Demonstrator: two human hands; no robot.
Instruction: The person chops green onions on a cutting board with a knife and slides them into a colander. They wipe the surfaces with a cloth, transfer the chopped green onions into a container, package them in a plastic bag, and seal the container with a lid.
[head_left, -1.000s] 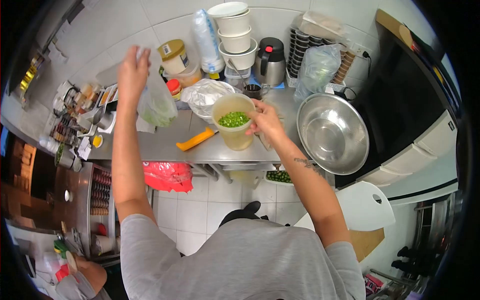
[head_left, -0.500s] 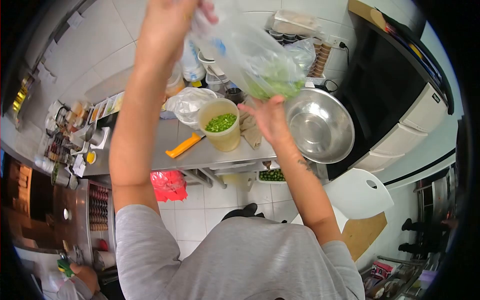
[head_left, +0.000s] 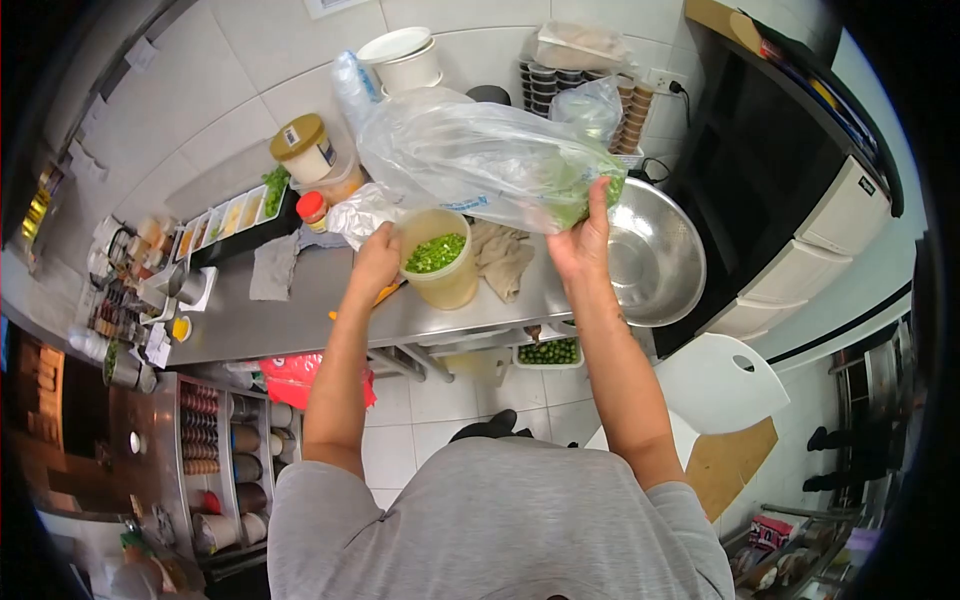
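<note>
My right hand [head_left: 582, 238] supports the leafy end of a clear plastic bag [head_left: 450, 150], its thumb up at the side and its fingers partly hidden under the plastic. Pale green leaves [head_left: 575, 190] show through that end, while the rest of the bag stretches left over the counter. My left hand [head_left: 377, 258] has its fingers curled at the left rim of a translucent plastic tub [head_left: 447, 287]. Chopped green onion [head_left: 436, 253] lies inside the tub. Behind my left hand an orange knife handle [head_left: 388, 292] is mostly covered.
A large steel bowl [head_left: 655, 260] stands to the right, beside black drawers [head_left: 760, 170]. A beige cloth [head_left: 500, 262] lies right of the tub. Further left are a red-lidded jar [head_left: 312, 208], a gold-lidded tub [head_left: 303, 145] and a tray of ingredients [head_left: 235, 218]. A white chair [head_left: 720, 385] stands below right.
My left hand has come down from the raised end of the bag to the tub's rim. The bag has dropped from upright to lying leftward, with my right hand still at its leafy end.
</note>
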